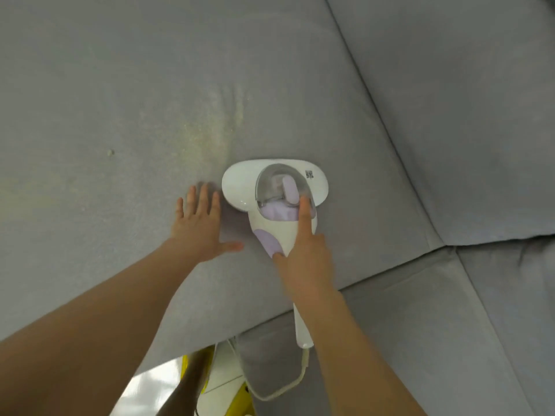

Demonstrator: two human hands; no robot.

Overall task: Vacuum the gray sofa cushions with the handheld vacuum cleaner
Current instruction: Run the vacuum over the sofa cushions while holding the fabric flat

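A white and lilac handheld vacuum cleaner [249, 183] lies head-down on the gray sofa seat cushion [120, 100], near the cushion's right edge. My right hand [303, 256] grips its handle, with the index finger stretched forward onto the clear dust cup. My left hand [199, 223] rests flat on the cushion just left of the vacuum head, fingers spread, holding nothing. A faint pale yellowish dusty patch [204, 130] marks the fabric above my left hand.
The vacuum's white cord [288, 385] loops down off the cushion's front. A second gray cushion [420, 340] lies lower right, and the back cushions [465, 100] rise at the right. A glossy floor and something yellow [210, 382] show at the bottom.
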